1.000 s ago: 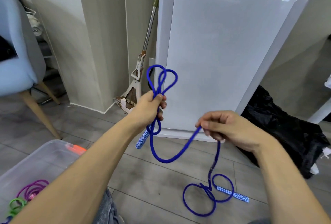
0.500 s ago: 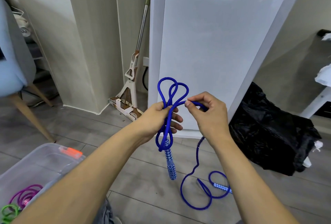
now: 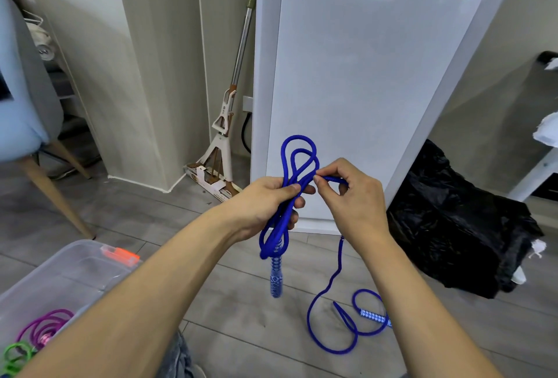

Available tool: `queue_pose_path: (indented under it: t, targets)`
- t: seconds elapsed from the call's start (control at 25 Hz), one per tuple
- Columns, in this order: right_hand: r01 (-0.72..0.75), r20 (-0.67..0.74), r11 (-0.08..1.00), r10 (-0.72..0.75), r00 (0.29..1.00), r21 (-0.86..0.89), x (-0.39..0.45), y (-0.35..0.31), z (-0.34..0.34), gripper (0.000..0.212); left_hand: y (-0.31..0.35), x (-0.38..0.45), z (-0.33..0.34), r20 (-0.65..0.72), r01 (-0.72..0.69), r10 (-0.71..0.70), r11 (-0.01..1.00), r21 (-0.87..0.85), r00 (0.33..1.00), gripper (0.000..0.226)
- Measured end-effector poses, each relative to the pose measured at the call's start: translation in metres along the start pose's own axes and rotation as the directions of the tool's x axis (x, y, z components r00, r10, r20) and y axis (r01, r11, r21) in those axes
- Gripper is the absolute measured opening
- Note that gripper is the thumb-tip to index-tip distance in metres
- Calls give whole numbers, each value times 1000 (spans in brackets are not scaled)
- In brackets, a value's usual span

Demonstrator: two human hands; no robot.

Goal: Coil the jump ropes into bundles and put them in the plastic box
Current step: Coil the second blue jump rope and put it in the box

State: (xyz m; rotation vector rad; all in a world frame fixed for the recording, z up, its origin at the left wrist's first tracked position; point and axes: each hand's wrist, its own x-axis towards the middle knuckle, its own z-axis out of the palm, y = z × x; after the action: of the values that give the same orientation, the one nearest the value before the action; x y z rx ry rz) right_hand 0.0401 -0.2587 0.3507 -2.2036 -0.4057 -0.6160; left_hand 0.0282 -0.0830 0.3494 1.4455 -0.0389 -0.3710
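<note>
Here the left hand (image 3: 265,205) grips a bundle of loops of the blue jump rope (image 3: 297,172), one patterned handle (image 3: 276,276) hanging below the fist. The right hand (image 3: 351,196) pinches a strand of the same rope just beside the loops; the rest trails to the floor (image 3: 241,326), where the second handle (image 3: 374,316) lies. The plastic box (image 3: 75,272), lower left, holds purple (image 3: 45,325) and green (image 3: 15,353) coiled ropes.

Royal-blue jump rope (image 3: 297,166) w/ blue-and-white diamond-patterned handles (image 3: 276,276). Clear plastic box (image 3: 75,269) w/ orange latch (image 3: 120,254) holds purple rope (image 3: 45,326) & green rope (image 3: 16,355). Black bag (image 3: 459,226), grey wood-grain floor (image 3: 241,317), pale-blue chair (image 3: 18,100), white panel (image 3: 362,75).
</note>
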Motion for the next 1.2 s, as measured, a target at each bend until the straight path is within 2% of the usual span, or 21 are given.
queue_pose_path:
  t: [0.12,0.2,0.28,0.36,0.44,0.52,0.56,0.72,0.88,1.0,1.08,1.2]
  targets:
    - [13,11,999,-12,1000,-38,1,3,1,2,0,-1,-6,20,1,-4,993,122,1000,25]
    - [-35,91,999,38,995,-25,4,9,-5,6,4,-1,-11,-71,-46,59,985,169,996,22]
    - [-115,193,993,117,974,-22,9,19,-14,11,8,4,-21,-229,-118,142,986,117,963,22]
    - [-187,283,977,208,936,-102,13,34,-26,17,10,12,-38,-434,-208,183,978,-10,882,20]
    - [-237,396,949,303,867,-209,14,50,-41,24,12,17,-59,-616,-292,156,948,-126,772,20]
    - [-265,436,932,352,828,-247,12,61,-48,31,12,18,-71,-702,-312,129,940,-138,701,24]
    - [-271,403,939,337,851,-212,11,63,-47,32,11,17,-69,-697,-293,121,947,-133,706,25]
    - [-229,251,973,214,944,30,12,33,-22,32,9,11,-37,-519,-191,125,979,-75,845,23]
    - [-161,289,985,136,948,66,0,-2,10,32,5,5,-13,-347,-157,132,987,-45,928,23]
    - [-157,299,980,114,947,122,-8,-15,24,30,-3,7,-2,-265,-140,149,989,54,953,23]
    - [-161,299,978,116,947,131,-11,-17,29,30,-7,9,2,-264,-149,152,988,34,953,24]
    - [-131,302,990,110,947,51,-15,-14,32,27,-10,8,7,-285,-153,139,988,-29,949,25]
